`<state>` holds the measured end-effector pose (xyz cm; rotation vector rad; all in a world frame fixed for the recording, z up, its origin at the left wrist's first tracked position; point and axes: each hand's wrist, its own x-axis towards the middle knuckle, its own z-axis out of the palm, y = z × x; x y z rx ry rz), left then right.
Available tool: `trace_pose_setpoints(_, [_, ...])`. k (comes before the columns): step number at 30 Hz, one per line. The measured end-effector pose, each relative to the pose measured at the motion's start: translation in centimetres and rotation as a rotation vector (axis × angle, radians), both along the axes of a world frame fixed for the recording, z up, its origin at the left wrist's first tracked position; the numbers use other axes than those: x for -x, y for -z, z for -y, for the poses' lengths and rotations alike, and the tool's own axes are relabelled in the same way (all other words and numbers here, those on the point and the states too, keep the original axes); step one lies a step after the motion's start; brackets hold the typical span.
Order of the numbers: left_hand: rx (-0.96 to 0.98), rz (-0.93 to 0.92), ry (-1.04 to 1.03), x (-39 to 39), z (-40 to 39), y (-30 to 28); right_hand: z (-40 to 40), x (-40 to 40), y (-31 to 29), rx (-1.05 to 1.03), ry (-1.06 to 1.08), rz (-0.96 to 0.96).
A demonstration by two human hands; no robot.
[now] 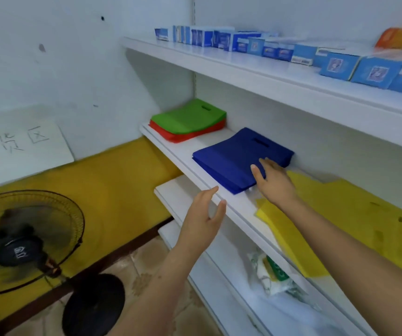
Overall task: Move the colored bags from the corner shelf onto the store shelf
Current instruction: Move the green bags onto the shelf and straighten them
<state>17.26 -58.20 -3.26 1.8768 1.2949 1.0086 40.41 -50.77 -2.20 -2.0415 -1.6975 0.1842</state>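
A stack of dark blue bags (234, 158) lies flat on the white middle shelf (195, 163). My right hand (274, 179) rests on its right edge with straight fingers. In front of the shelf edge, just below the blue stack, my left hand (206, 220) hovers open and touches nothing. Further left on the same shelf a green bag stack (190, 115) sits on top of a red bag stack (183, 135). Yellow bags (340, 214) lie spread on the shelf under my right forearm.
Blue boxes (267, 48) line the upper shelf. The lower shelf holds plastic-wrapped goods (275, 272). A black standing fan (25, 241) stands at the lower left on the tiled floor. A white sign with handwritten characters (20, 141) leans against the wall.
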Motion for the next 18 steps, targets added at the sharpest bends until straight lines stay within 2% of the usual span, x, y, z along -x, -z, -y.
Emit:
trace_pose_setpoints(14, [0.009,-0.154,-0.153,4.4,-20.5,-0.5,-23.6,7.1,0.4,-0.019,-0.214,-0.014])
trace_pose_setpoints(18, [0.044,-0.166,-0.18,6.2,-25.8,0.8,-28.9,8.9,1.1,0.0,-0.211,0.008])
